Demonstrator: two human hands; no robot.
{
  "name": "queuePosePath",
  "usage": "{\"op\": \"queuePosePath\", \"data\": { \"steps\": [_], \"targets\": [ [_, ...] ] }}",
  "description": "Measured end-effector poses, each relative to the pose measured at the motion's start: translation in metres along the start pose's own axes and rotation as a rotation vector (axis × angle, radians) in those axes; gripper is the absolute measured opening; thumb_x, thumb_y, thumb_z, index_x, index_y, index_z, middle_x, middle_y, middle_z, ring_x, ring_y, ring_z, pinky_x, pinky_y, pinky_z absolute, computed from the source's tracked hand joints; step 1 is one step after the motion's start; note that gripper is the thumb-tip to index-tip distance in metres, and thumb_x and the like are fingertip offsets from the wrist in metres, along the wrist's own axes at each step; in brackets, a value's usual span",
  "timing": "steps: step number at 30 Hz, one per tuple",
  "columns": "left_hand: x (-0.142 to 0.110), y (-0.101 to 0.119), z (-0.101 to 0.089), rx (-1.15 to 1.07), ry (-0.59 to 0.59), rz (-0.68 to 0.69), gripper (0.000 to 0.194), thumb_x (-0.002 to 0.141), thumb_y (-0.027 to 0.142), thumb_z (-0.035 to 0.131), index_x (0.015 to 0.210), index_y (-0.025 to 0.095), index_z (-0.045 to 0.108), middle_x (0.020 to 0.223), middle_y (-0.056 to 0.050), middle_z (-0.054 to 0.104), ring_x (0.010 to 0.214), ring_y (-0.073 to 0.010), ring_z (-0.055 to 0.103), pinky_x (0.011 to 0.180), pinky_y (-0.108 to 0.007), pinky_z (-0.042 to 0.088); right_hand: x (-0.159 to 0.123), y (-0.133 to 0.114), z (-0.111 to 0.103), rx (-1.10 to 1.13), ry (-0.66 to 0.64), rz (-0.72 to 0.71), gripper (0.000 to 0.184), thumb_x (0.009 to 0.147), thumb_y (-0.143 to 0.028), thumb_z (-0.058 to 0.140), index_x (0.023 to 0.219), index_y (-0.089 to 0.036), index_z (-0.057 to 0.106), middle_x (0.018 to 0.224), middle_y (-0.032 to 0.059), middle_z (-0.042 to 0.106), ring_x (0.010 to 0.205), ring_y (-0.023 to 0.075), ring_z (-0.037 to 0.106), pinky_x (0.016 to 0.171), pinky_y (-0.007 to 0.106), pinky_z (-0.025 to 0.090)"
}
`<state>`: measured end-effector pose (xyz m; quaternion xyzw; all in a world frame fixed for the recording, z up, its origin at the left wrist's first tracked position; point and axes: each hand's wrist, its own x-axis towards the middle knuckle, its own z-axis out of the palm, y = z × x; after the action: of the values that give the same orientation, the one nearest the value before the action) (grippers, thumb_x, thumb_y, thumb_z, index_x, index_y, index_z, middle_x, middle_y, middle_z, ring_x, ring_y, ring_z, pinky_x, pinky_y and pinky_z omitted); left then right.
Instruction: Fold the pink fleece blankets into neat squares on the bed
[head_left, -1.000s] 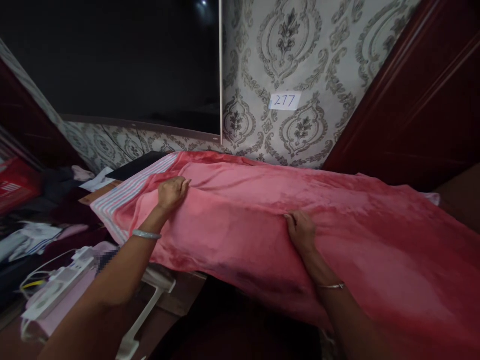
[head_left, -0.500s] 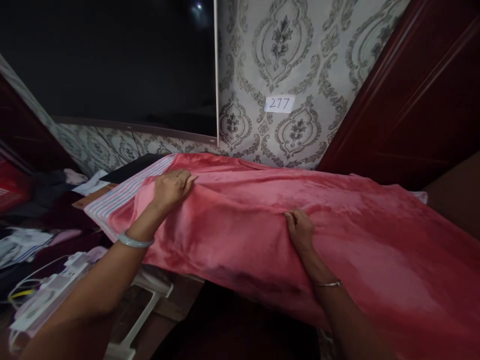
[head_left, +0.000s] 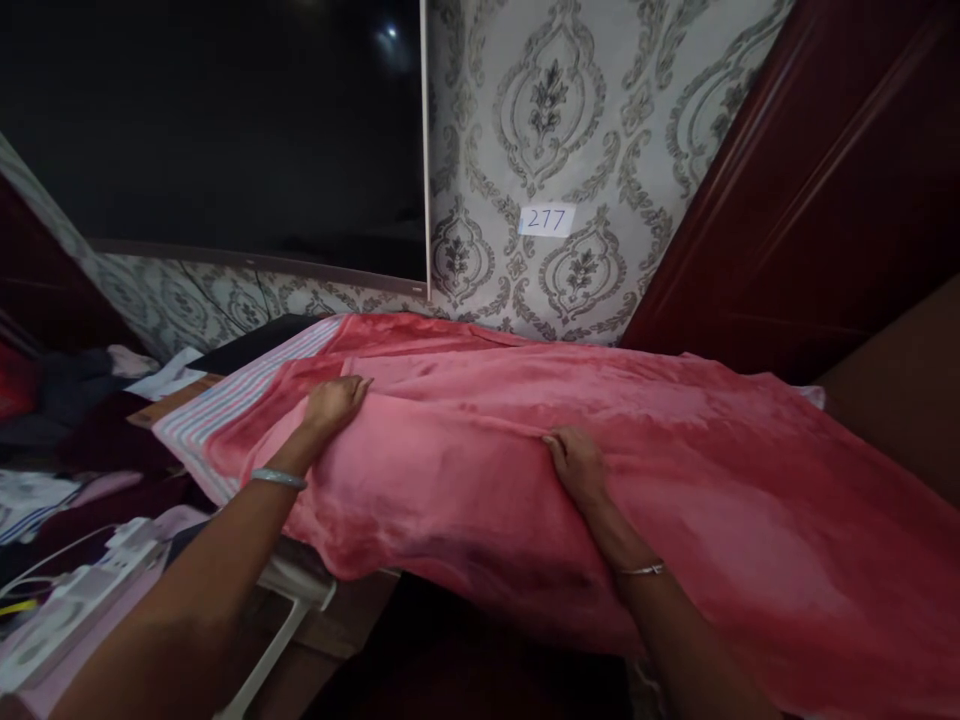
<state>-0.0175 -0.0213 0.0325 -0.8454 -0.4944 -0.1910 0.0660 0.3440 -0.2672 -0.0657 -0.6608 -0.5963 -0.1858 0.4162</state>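
A pink-red plush blanket (head_left: 705,480) is spread over the table before me and hangs down its near side. My left hand (head_left: 334,408), below a pale bangle, is closed on the blanket's folded edge toward the left. Farther right, my right hand (head_left: 577,462) pinches the same edge, a thin bracelet on its wrist. Between the two hands the edge runs nearly straight. Under the blanket's left end a striped cloth (head_left: 240,390) shows. My fingertips are partly hidden by my hands.
A large dark television (head_left: 225,130) stands behind the table at left. A numbered paper label (head_left: 547,220) is on the patterned wall. Dark red wood panelling (head_left: 810,180) rises at right. At lower left are a white power strip (head_left: 82,600), clothes (head_left: 45,500) and a white metal frame (head_left: 300,590).
My left hand has come down a little toward me with the blanket edge, and the cloth between my hands lies flatter. My right hand keeps its grip; the view has shifted slightly.
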Motion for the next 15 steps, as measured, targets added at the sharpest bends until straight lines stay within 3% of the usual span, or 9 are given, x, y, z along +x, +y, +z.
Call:
{"op": "queuePosePath", "data": {
  "steps": [6, 9, 12, 15],
  "targets": [
    [0.009, -0.002, 0.021, -0.009, -0.159, 0.028, 0.046, 0.098, 0.046, 0.035, 0.088, 0.019, 0.071, 0.098, -0.016, 0.076, 0.093, -0.0298, 0.071, 0.076, -0.037, 0.052, 0.000, 0.006, 0.004, 0.029, -0.096, 0.018, 0.043, 0.105, -0.047, 0.036, 0.076, -0.024, 0.058, 0.077, 0.0066, 0.065, 0.076, 0.0225, 0.060, 0.071, 0.034, 0.046],
    [0.013, 0.003, 0.019, 0.015, -0.097, 0.088, 0.045, 0.100, 0.042, 0.033, 0.086, 0.018, 0.069, 0.092, -0.016, 0.073, 0.090, -0.0285, 0.069, 0.078, -0.038, 0.051, 0.001, 0.006, 0.005, 0.052, -0.104, 0.040, 0.044, 0.104, -0.049, 0.037, 0.075, -0.024, 0.058, 0.078, 0.0067, 0.066, 0.075, 0.0225, 0.060, 0.070, 0.035, 0.047],
    [0.011, 0.033, 0.013, 0.003, 0.034, 0.186, 0.042, 0.100, 0.038, 0.034, 0.087, 0.017, 0.068, 0.093, -0.017, 0.070, 0.093, -0.0284, 0.067, 0.086, -0.041, 0.050, 0.002, 0.005, 0.005, 0.070, -0.096, 0.047, 0.043, 0.104, -0.049, 0.037, 0.076, -0.023, 0.059, 0.078, 0.0070, 0.066, 0.076, 0.0227, 0.060, 0.071, 0.035, 0.047],
    [0.000, 0.087, 0.017, -0.143, 0.015, 0.343, 0.030, 0.097, 0.033, 0.043, 0.096, 0.016, 0.069, 0.102, -0.016, 0.070, 0.099, -0.0292, 0.065, 0.090, -0.043, 0.048, 0.002, 0.005, 0.004, 0.079, -0.093, 0.042, 0.041, 0.105, -0.046, 0.038, 0.077, -0.023, 0.059, 0.077, 0.0064, 0.065, 0.076, 0.0223, 0.060, 0.071, 0.034, 0.046]
  ]
}}
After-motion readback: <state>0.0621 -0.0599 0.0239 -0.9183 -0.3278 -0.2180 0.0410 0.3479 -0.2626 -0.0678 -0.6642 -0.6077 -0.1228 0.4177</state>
